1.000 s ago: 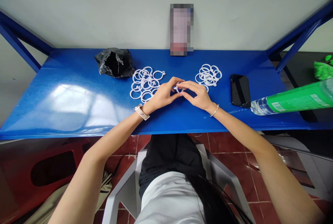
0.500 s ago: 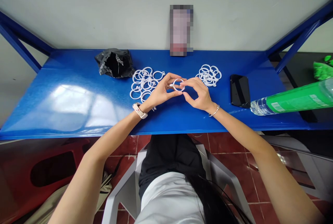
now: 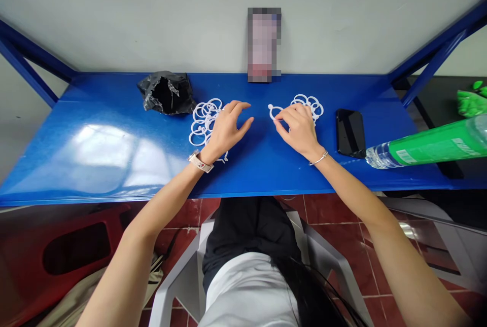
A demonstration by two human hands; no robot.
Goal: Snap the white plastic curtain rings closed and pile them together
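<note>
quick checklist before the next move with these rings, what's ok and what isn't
1. Right hand grips a white ring between its fingertips: ok.
2. Left hand free, fingers spread over the left pile: ok.
3. Right pile close beside the right hand: ok.
4. Held ring's clasp shut: cannot tell.
5. Phone and bottle apart from both hands: ok.
</note>
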